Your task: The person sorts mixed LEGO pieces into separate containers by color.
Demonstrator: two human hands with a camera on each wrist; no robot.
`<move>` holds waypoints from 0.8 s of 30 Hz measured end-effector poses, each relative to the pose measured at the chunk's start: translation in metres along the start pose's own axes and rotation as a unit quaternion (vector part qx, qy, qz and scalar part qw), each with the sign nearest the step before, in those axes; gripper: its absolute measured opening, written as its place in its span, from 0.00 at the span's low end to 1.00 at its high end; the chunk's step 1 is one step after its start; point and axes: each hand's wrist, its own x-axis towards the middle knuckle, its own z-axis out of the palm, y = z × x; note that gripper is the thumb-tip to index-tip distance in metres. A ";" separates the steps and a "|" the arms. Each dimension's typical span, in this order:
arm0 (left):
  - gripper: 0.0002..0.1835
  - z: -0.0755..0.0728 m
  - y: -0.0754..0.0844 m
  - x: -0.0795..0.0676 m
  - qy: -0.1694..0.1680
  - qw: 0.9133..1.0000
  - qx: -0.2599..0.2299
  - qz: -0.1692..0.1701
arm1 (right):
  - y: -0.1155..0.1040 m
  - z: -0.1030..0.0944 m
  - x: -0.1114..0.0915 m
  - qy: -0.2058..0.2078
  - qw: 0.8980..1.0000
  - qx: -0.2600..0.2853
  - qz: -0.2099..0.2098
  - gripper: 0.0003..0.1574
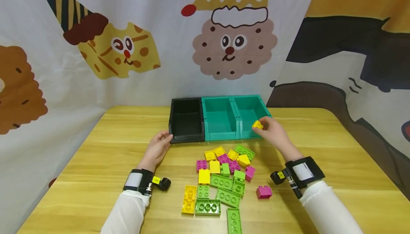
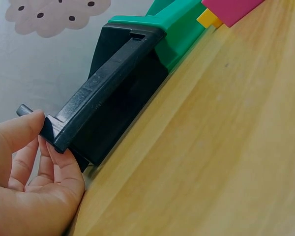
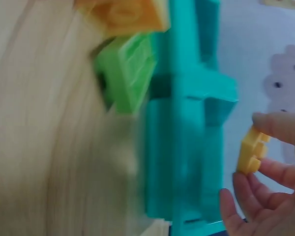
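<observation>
Left hand is pinching the black bin. Right hand is likely placing its pinched yellow brick, next needing release.

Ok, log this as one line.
Left hand: holds black bin; right hand: pinches yellow brick at right teal bin; other bricks: on table

At the left hand, shiny black boxy plastic bin; in the right hand, smooth yellow studded plastic brick; beneath both, glossy yellow wood-grained tabletop.
</observation>
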 end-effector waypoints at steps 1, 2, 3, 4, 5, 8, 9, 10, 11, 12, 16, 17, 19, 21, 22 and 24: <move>0.14 -0.001 0.000 0.000 -0.001 1.000 0.002 0.000 | 0.001 0.003 0.004 0.008 1.000 -0.012 -0.007 0.26; 0.13 -0.001 0.000 0.000 0.001 1.000 0.001 -0.001 | 0.002 0.006 0.008 0.012 1.000 -0.023 -0.012 0.26; 0.13 -0.002 0.000 0.000 -0.001 1.000 0.005 -0.001 | 0.002 0.009 0.012 0.015 0.999 -0.033 -0.017 0.25; 0.13 -0.003 0.000 0.000 0.001 1.000 0.007 -0.001 | 0.002 0.012 0.016 0.014 0.999 -0.041 -0.021 0.25; 0.13 -0.004 0.000 0.000 0.003 1.000 0.007 -0.001 | 0.002 0.014 0.020 0.010 0.999 -0.048 -0.022 0.25; 0.13 -0.005 0.001 0.001 0.008 1.000 0.008 0.000 | 0.000 0.021 0.032 -0.018 0.999 -0.048 -0.002 0.27; 0.12 -0.005 0.001 0.001 0.008 1.000 0.009 0.000 | 0.000 0.023 0.035 -0.028 0.999 -0.046 0.008 0.27; 0.12 -0.004 0.001 0.001 0.010 1.000 0.006 0.000 | 0.000 0.026 0.038 -0.039 0.998 -0.044 0.021 0.27; 0.12 -0.004 0.001 0.002 0.008 1.000 0.005 -0.001 | -0.001 0.027 0.041 -0.049 0.997 -0.044 0.034 0.27; 0.12 -0.004 0.001 0.002 0.007 1.000 0.005 0.000 | -0.001 0.030 0.044 -0.058 0.996 -0.042 0.048 0.28; 0.13 -0.003 0.001 0.002 0.003 1.000 0.002 0.005 | -0.003 0.037 0.051 -0.085 0.991 -0.049 0.091 0.29; 0.13 -0.003 0.000 0.001 0.002 1.000 0.001 0.007 | -0.004 0.038 0.052 -0.090 0.990 -0.053 0.098 0.29; 0.14 -0.002 0.000 0.001 0.000 1.000 -0.001 0.011 | -0.005 0.040 0.055 -0.098 0.987 -0.065 0.110 0.28; 0.15 -0.001 0.000 0.001 0.001 1.000 -0.006 0.009 | -0.006 0.041 0.056 -0.104 0.984 -0.076 0.121 0.26; 0.16 -0.001 0.000 0.001 0.000 1.000 -0.005 0.007 | -0.006 0.041 0.057 -0.107 0.983 -0.081 0.125 0.25; 0.16 0.000 0.000 0.001 0.003 1.000 -0.008 0.003 | -0.007 0.042 0.058 -0.111 0.981 -0.092 0.132 0.25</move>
